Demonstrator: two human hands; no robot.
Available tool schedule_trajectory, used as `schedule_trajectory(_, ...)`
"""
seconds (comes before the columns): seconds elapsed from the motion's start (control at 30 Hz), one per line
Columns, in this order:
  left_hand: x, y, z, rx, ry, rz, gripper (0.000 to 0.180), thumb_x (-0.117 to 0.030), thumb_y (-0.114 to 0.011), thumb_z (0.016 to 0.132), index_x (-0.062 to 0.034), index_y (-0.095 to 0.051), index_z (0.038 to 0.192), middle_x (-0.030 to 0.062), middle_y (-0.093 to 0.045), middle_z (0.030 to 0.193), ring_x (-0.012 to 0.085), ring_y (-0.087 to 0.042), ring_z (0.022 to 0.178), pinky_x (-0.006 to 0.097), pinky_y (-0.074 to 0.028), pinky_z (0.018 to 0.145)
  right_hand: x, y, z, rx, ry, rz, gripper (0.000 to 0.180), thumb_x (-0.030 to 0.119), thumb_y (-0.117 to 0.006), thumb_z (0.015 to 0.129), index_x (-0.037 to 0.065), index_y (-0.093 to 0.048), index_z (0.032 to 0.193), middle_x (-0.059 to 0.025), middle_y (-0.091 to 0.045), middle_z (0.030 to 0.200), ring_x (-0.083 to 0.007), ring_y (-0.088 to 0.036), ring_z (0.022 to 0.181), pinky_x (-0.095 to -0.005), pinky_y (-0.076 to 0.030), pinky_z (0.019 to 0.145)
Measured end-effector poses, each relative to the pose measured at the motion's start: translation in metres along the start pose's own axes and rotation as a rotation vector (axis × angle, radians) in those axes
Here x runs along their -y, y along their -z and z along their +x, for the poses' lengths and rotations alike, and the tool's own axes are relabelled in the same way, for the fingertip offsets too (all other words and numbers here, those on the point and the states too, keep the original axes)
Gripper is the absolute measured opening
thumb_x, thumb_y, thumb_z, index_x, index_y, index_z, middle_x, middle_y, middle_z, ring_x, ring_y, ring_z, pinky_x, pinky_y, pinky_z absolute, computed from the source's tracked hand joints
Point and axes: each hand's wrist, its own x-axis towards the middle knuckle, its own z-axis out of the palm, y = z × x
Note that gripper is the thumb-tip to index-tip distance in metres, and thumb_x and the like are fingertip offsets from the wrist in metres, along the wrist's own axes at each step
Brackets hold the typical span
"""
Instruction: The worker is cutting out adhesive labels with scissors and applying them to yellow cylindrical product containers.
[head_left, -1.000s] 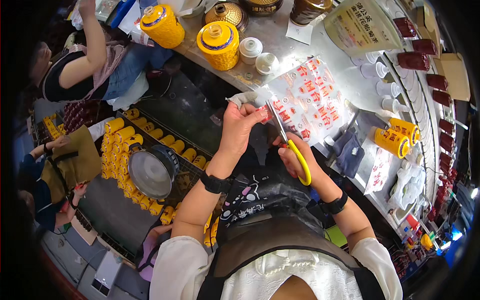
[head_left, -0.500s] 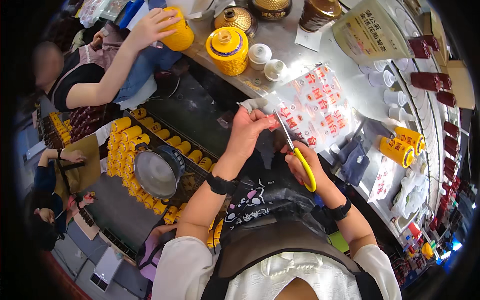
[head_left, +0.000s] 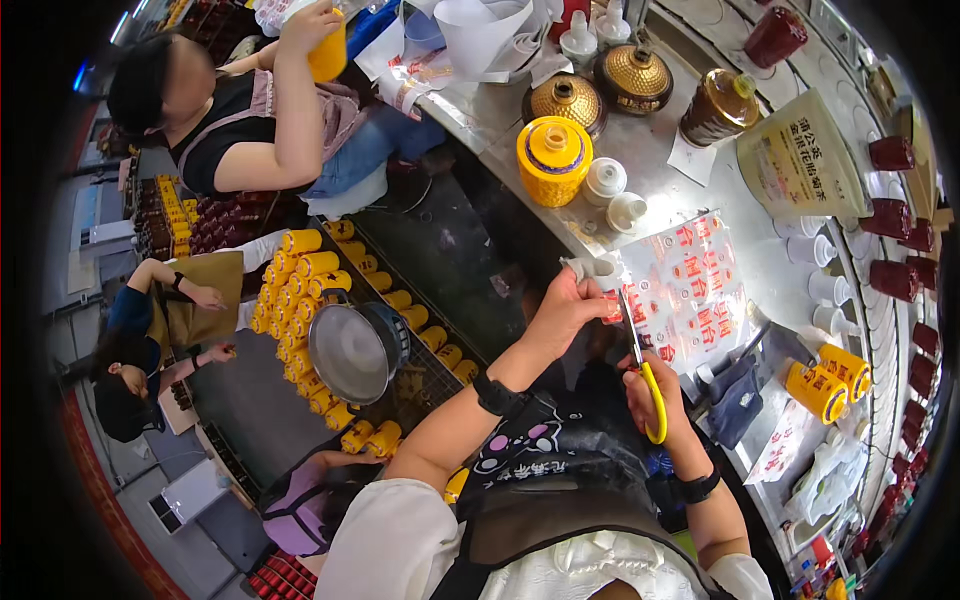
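Note:
My left hand (head_left: 562, 312) pinches the near-left edge of a clear sheet with red printed characters (head_left: 690, 290). A pale wrap (head_left: 592, 268) covers a fingertip of that hand. In my right hand (head_left: 658, 385) are scissors with yellow handles (head_left: 654, 412). Their blades point up and away from me, at the sheet's edge beside my left fingertips. Whether the blades are apart is too small to tell. The sheet's far part rests on the metal table (head_left: 745, 200).
Beyond the sheet stand a yellow jar (head_left: 555, 165), white stoppers (head_left: 605, 180), gold domed lids (head_left: 566, 97) and a clear tub (head_left: 800, 160). Right are a dark blue cloth (head_left: 735, 402) and yellow cups (head_left: 815, 390). Left, a co-worker (head_left: 250, 150) lifts a yellow jar; a steel pan (head_left: 352, 352) sits by stacked yellow cups.
The whole view has shifted, so the table and both hands sit farther right and lower. The scissors stay at the sheet's edge. The co-worker's hand has raised a yellow jar off the table.

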Motion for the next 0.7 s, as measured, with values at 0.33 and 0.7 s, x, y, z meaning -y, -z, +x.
schedule_trajectory(0.33, 0.008, 0.000, 0.013, -0.001, 0.090, -0.046, 0.045, 0.010, -0.061, 0.078, -0.0006, -0.047, 0.120, 0.0071, -0.060, 0.081, 0.0203, -0.063, 0.076, 0.033, -0.053, 0.072, 0.004, 0.004, 0.000, 0.018, -0.033, 0.089, 0.019, 0.018, -0.054, 0.093, 0.009, -0.053, 0.110, 0.0005, -0.046, 0.061, -0.0064, -0.039, 0.039, -0.0216, -0.031, 0.036)
schedule_trajectory(0.7, 0.034, 0.021, 0.040, -0.190, 0.127, -0.056, 0.043, 0.009, -0.058, 0.078, 0.0023, -0.044, 0.118, 0.0124, -0.063, 0.098, 0.0263, -0.064, 0.105, 0.034, -0.052, 0.087, -0.018, 0.023, 0.008, -0.079, -0.089, 0.071, 0.020, 0.015, -0.056, 0.090, 0.011, -0.052, 0.109, 0.0005, -0.046, 0.063, -0.0061, -0.040, 0.041, -0.0218, -0.032, 0.037)
